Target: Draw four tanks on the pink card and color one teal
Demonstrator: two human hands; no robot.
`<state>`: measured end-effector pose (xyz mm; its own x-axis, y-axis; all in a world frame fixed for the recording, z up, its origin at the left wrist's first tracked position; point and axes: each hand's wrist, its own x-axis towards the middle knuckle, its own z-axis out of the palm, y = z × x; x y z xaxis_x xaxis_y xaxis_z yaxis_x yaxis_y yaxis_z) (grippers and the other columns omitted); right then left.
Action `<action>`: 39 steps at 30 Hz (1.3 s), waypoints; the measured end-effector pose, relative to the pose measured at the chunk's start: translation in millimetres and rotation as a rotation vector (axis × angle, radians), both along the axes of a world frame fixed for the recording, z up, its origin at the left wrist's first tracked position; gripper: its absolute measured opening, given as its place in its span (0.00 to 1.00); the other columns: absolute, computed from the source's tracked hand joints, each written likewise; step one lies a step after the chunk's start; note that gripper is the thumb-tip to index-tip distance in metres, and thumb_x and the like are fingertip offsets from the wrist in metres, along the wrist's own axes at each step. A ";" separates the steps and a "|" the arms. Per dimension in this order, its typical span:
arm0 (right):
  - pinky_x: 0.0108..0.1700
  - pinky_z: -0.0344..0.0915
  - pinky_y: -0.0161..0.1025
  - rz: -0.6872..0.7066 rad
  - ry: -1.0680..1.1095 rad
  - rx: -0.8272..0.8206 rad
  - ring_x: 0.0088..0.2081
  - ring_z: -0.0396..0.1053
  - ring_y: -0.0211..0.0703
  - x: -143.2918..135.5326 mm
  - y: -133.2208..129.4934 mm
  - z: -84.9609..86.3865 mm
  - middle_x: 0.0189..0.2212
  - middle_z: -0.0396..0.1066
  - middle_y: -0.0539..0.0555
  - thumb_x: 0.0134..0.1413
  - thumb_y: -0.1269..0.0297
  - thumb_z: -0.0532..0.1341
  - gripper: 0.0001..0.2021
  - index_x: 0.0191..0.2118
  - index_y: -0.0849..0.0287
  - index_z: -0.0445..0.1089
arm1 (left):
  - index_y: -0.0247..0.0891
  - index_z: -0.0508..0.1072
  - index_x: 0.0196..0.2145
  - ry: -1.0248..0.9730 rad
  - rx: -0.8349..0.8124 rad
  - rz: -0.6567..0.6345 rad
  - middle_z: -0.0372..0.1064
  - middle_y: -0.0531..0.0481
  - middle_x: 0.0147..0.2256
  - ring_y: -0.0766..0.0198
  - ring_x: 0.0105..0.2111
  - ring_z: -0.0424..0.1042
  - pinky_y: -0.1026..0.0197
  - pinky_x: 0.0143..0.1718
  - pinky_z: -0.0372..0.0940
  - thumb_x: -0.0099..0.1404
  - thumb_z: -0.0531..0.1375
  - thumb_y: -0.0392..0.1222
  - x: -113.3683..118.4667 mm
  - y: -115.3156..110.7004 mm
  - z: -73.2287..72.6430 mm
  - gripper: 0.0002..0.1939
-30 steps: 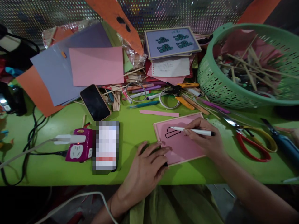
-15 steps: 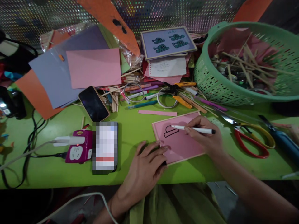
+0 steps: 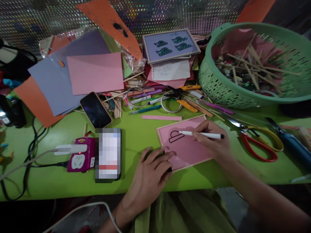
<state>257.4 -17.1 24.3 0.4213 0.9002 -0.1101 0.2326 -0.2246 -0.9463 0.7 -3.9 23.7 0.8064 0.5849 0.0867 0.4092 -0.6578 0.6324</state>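
Right hand gripping white marker, pink card, handwritten sheet unreadable

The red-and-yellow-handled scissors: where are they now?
In the head view, the scissors lie at right, between the right hand and the blue-handled tool.

Card pink, pale tan rim, black outline drawing on it. Marker white, black end. Bench bright lime green. Framed panel lilac — four green motifs outlined dark, pale tan border. Basket mint green, rows of slots as pattern. Scissors: one handle red, other yellow. Power socket magenta, white outlet face. Loose sheet plain pink. Larger sheets bluish lilac. Hanging paper orange, black blots. Mesh greyish — dotted with holes.
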 end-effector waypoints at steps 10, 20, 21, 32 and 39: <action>0.22 0.53 0.37 -0.029 0.025 0.009 0.22 0.58 0.39 1.0 -1.5 -0.9 0.20 0.65 0.48 0.46 0.59 0.71 0.11 0.26 0.53 0.68 | 0.44 0.73 0.47 0.006 0.002 -0.005 0.73 0.52 0.62 0.59 0.67 0.63 0.44 0.68 0.51 0.78 0.55 0.41 -0.4 0.5 0.1 0.07; 0.22 0.54 0.38 -0.033 0.037 0.051 0.22 0.58 0.40 1.6 -3.0 -3.3 0.20 0.66 0.48 0.47 0.62 0.69 0.08 0.26 0.52 0.70 | 0.45 0.71 0.47 -0.016 0.005 -0.002 0.72 0.56 0.62 0.60 0.67 0.62 0.45 0.67 0.49 0.78 0.55 0.42 0.1 0.4 0.1 0.05; 0.22 0.54 0.38 -0.028 0.033 0.053 0.22 0.58 0.40 1.8 -3.2 -3.6 0.20 0.66 0.48 0.47 0.63 0.69 0.07 0.26 0.52 0.70 | 0.45 0.71 0.47 -0.015 0.007 -0.002 0.72 0.55 0.62 0.60 0.68 0.62 0.45 0.67 0.49 0.78 0.55 0.41 -0.1 0.2 0.2 0.05; 0.33 0.69 0.41 0.061 0.103 0.147 0.33 0.73 0.46 5.2 -8.3 -11.2 0.32 0.76 0.52 0.57 0.59 0.70 0.04 0.38 0.50 0.77 | 0.44 0.72 0.47 -0.001 -0.004 -0.005 0.72 0.54 0.62 0.60 0.68 0.62 0.44 0.68 0.50 0.78 0.56 0.41 0.2 -0.6 -2.2 0.06; 0.31 0.68 0.39 0.133 0.069 0.119 0.31 0.73 0.44 -0.7 -5.2 -8.3 0.31 0.76 0.53 0.55 0.58 0.71 0.06 0.35 0.53 0.77 | 0.46 0.73 0.47 -0.028 -0.012 0.034 0.74 0.55 0.60 0.62 0.68 0.61 0.46 0.70 0.48 0.78 0.57 0.42 -2.3 -4.1 -5.0 0.06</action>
